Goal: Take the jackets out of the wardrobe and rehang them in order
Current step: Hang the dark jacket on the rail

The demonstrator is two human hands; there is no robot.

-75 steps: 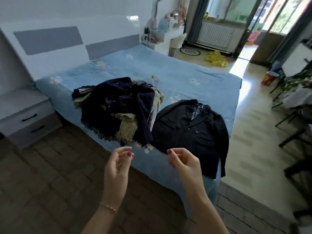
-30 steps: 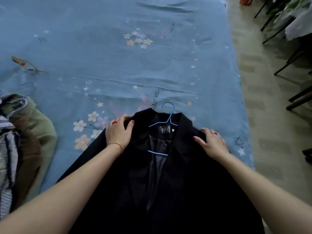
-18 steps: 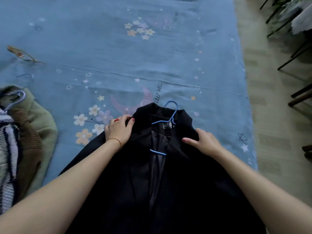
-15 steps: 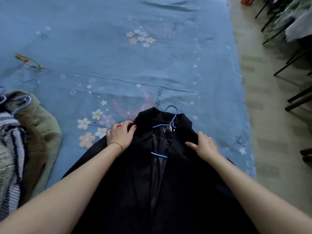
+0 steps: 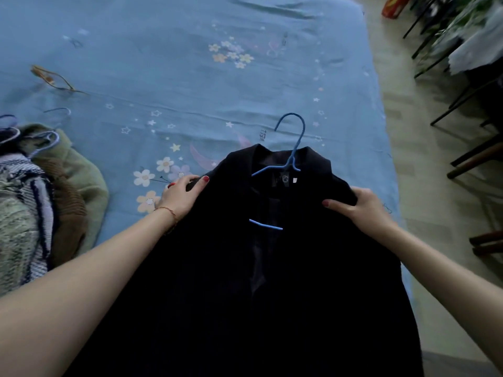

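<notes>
At about nine o'clock a pile of clothes [image 5: 35, 202] is lying on the blue bedsheet [image 5: 168, 83], a green garment and a striped knit among them, with pale hanger hooks poking out at its far end. Beyond it, toward ten o'clock, a thin brownish wire hanger [image 5: 54, 80] is resting flat on the sheet.

Moving toward the centre, the left hand [image 5: 181, 195] is gripping the left shoulder of the black jacket [image 5: 272, 295], fingers curled over the fabric edge and thumb lying on top (a thin bracelet is sitting at the wrist). The jacket is lying front-up at the near edge of the bed, filling the six o'clock area, its collar pointing toward twelve o'clock. A blue hanger [image 5: 292, 156] is sitting inside it, the hook sticking out past the collar over the sheet and its lower bar showing in the open front.

At about three o'clock the right hand [image 5: 362, 208] is clutching the jacket's right shoulder, thumb across the cloth and fingers wrapped under a bunched fold. Farther right, dark chair legs [image 5: 462, 159] are standing on the pale floor [image 5: 424, 202].
</notes>
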